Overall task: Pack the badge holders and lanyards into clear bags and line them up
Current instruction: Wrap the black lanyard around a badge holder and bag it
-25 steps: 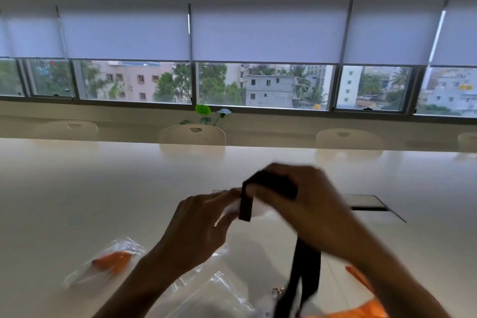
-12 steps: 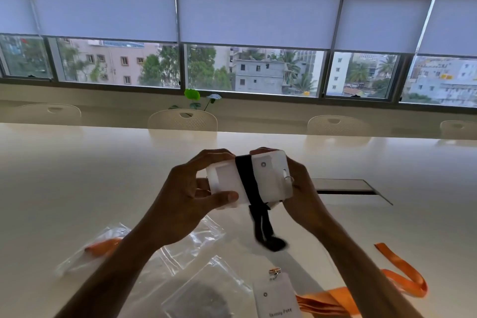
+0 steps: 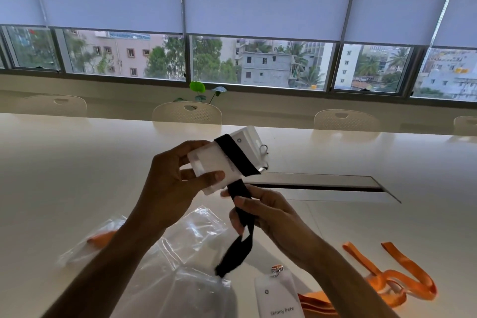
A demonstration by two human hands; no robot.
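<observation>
**Winding the black strap round the holder, mid-frame**

Working from the biggest thing down: the long white table (image 3: 77, 175) fills the lower half of the frame, and everything I need lies on it. In the lower left sit the clear bags (image 3: 196, 245), crumpled and overlapping, one at far left already holding something orange. At lower right the orange lanyards (image 3: 402, 279) sprawl loose, and beside them, at bottom centre, a second badge holder (image 3: 277, 297) lies flat with its clip toward the top of the frame.

Above all that, at centre frame and off the table, I hold the white badge holder (image 3: 222, 160). My left hand (image 3: 170, 183) grips its lower-left end, thumb across the face. Its long axis runs diagonally, from lower left to upper right, with the metal ring at the upper-right end. The black lanyard (image 3: 238, 160) crosses it as one band, then drops toward bottom centre, where my right hand (image 3: 263, 214) pinches it; the tail loop hangs below.

I judge this to be the bundling step, before bagging. Next I need to carry the hanging tail round the holder again, keeping it taut so the wrap does not slip off, then reach for an empty bag.
</observation>
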